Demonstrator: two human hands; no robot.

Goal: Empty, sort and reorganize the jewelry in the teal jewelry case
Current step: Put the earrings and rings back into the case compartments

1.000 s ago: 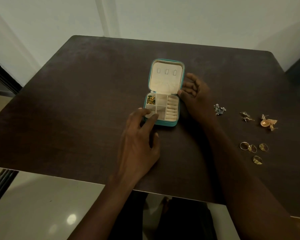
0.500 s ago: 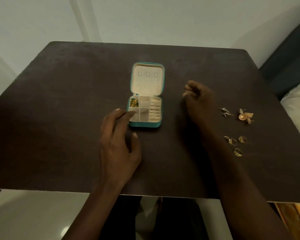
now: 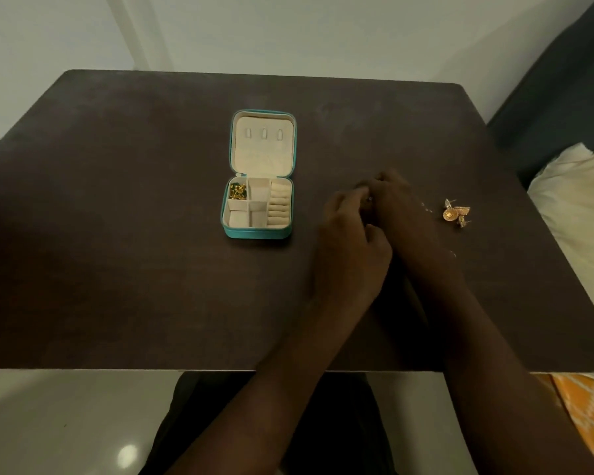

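The teal jewelry case (image 3: 258, 231) lies open on the dark tabletop (image 3: 124, 255), lid flat back, cream lining showing. Gold and green pieces (image 3: 238, 191) sit in its far left compartment — the other compartments and the ring rolls look bare. To the right of the case, both hands meet above the tabletop: the left hand (image 3: 350, 248) and the right hand (image 3: 395, 207) have fingers curled together around something small and glinting, too tiny to identify, so whether either grip truly holds it I cannot tell. Gold earrings (image 3: 456, 213) lie just beyond the right hand.
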